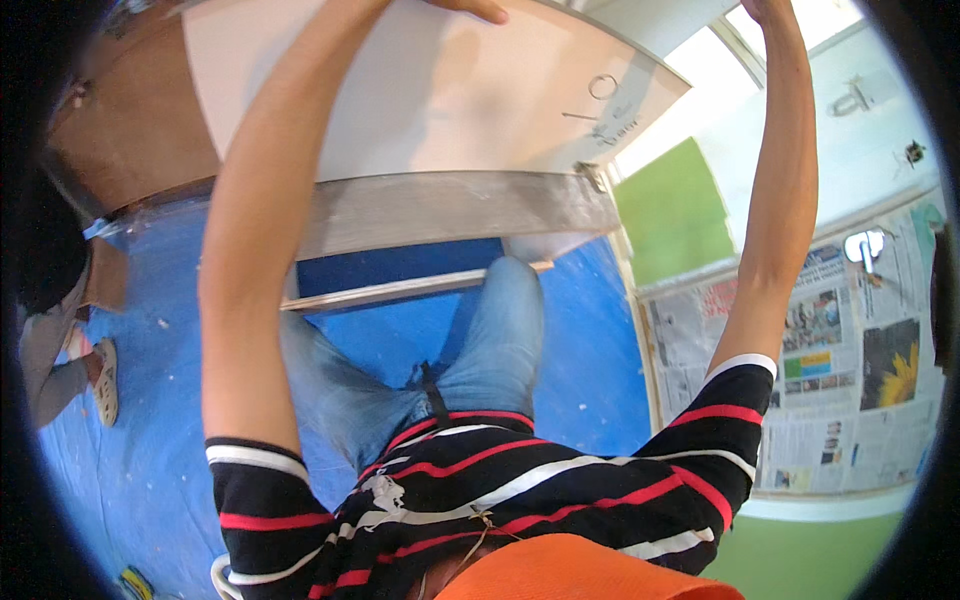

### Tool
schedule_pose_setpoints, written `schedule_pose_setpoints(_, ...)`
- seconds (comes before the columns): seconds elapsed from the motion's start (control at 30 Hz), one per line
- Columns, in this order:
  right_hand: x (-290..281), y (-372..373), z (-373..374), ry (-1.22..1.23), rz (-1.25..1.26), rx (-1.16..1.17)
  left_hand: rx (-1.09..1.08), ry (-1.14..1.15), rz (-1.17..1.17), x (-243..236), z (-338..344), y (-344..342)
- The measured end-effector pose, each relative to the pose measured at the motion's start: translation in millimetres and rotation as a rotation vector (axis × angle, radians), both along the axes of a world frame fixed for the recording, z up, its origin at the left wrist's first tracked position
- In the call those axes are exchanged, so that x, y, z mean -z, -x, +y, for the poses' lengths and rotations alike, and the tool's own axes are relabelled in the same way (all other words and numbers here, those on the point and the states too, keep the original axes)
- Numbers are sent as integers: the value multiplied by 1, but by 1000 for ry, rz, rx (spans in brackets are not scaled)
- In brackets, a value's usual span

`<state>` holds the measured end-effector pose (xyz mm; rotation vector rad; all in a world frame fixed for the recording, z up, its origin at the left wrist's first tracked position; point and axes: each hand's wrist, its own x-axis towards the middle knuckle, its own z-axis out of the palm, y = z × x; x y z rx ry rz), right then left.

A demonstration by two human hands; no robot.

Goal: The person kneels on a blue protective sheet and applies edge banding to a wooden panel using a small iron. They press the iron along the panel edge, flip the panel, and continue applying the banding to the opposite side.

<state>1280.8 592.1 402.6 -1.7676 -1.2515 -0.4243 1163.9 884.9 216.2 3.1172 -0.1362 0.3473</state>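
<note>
Both my arms reach up to the top edge of the head view. Part of my left hand point(465, 8) shows at a white panel point(400, 90) with dark hand-drawn marks, one finger or thumb extended; the rest is cropped. My right hand point(762, 8) is at the upper right, near a bright window frame, its fingers mostly out of view, so what it touches is unclear. Below the white panel is a grey-brown board point(440, 210) above an open box section with a wooden rim point(400, 290), beside my jeans-clad legs.
A brown board point(140, 110) stands at upper left. A co-worker's leg and sandal point(105, 385) are at far left beside a cardboard-coloured piece. Blue sheeting point(150, 330) covers the floor. At right are a white wall with green paint patches point(670, 210) and taped-up newspaper point(830, 370).
</note>
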Motion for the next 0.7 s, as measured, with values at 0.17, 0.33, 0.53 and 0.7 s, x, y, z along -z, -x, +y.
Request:
schedule_pose_setpoints(0.17,28,-69,-96,5,136,342,-21,0,-47,2,-5,1)
schedule_pose_setpoints(0.33,68,-107,-137,13,229,320,-52,16,-54,-5,-11,17)
schedule_pose_setpoints(0.53,96,-152,-142,28,224,388,-55,11,-64,-4,-14,20)
schedule_pose_setpoints(0.7,93,-166,-150,45,262,492,-27,7,-52,-7,-17,25)
